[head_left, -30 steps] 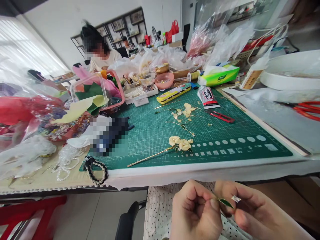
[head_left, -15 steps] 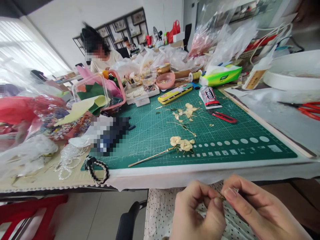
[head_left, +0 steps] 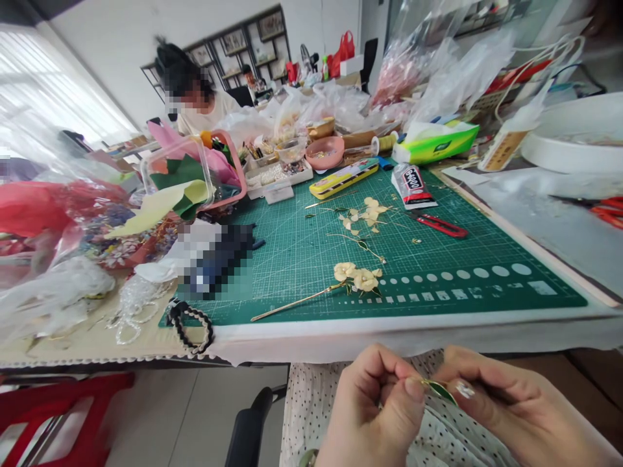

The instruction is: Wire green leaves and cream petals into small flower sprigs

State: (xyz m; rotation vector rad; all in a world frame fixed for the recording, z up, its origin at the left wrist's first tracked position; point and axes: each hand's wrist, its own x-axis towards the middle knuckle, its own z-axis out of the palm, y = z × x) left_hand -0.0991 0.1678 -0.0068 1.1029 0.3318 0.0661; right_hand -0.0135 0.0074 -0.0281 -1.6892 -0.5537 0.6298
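Note:
Over my lap, just off the table's front edge, a small green leaf with a gold rim (head_left: 442,392) shows between my hands. My left hand (head_left: 377,399) pinches its thin gold end between thumb and forefinger. My right hand (head_left: 506,395) is closed around the leaf's other end; its fingertips are partly hidden. On the mat lies a gold hairpin (head_left: 296,305) bearing cream flowers (head_left: 363,279) and small green leaves. Behind it are a wired leaf sprig (head_left: 363,245) and a cluster of loose cream petals (head_left: 367,213).
The green cutting mat (head_left: 282,259) holds a red utility knife (head_left: 442,225), a glue tube (head_left: 411,185) and a yellow tin (head_left: 343,178). A beaded loop (head_left: 192,331) lies at the front edge. Plastic bags (head_left: 331,104) and a bead tray (head_left: 277,175) stand behind. A person (head_left: 204,107) sits across.
My right fingers have shifted slightly apart from my left ones, and the green leaf now shows between them. The view has moved slightly; things on the mat lie as before.

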